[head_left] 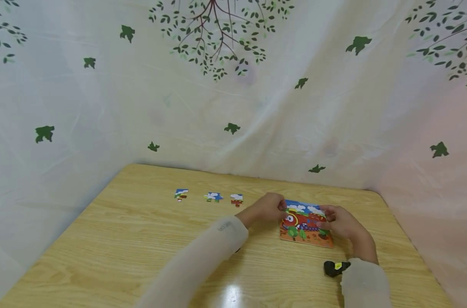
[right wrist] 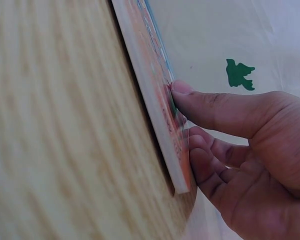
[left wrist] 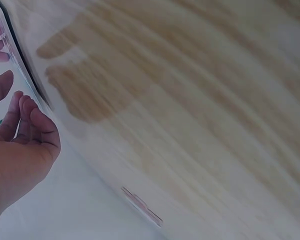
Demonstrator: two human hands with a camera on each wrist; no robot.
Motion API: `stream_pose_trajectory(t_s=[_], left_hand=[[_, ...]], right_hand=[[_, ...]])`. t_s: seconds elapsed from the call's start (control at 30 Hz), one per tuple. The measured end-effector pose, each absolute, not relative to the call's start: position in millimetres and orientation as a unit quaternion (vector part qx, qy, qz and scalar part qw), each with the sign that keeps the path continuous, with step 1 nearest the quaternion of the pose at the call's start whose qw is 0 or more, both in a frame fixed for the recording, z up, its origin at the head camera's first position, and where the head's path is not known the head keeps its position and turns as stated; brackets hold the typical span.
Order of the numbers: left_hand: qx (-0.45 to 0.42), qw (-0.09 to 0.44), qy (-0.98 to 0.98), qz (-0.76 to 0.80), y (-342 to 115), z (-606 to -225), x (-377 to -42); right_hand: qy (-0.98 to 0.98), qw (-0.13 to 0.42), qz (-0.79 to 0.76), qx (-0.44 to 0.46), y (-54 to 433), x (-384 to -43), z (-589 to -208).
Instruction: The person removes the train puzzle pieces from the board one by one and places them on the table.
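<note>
A jigsaw puzzle in a flat tray lies on the table, its picture showing a red cartoon figure, clouds and green bushes. At its upper left edge is my left hand, fingers bent. In the left wrist view a gap separates the thumb from the curled fingers of the left hand, and nothing shows between them. My right hand holds the puzzle's right side. The right wrist view shows the thumb of the right hand on the top face of the puzzle and its fingers bent against the edge.
Three loose puzzle pieces lie apart toward the back of the wooden table: a left one, a middle one and a right one. A black device sits by the right cuff. A leaf-printed curtain hangs behind.
</note>
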State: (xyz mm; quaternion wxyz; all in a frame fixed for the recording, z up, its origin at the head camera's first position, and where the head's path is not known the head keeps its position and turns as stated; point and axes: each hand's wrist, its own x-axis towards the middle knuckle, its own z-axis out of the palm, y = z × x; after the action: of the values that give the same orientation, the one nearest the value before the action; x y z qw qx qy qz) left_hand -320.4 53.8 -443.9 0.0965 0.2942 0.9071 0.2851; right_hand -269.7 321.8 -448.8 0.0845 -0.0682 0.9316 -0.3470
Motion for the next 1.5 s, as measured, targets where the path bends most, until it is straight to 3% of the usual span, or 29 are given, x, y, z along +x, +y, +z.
stream_pose_trajectory(t_s=[0.43, 1.5], left_hand=[[0.294, 0.108, 0.916, 0.252, 76.0, -446.5, -311.8], [0.275, 0.134, 0.912, 0.272, 72.9, -444.3, -310.6]], right_hand=[[0.929, 0.09, -0.353, -0.06, 325.5, -270.6, -452.1], [0.932, 0.087, -0.349, -0.052, 318.3, -271.4, -451.7]])
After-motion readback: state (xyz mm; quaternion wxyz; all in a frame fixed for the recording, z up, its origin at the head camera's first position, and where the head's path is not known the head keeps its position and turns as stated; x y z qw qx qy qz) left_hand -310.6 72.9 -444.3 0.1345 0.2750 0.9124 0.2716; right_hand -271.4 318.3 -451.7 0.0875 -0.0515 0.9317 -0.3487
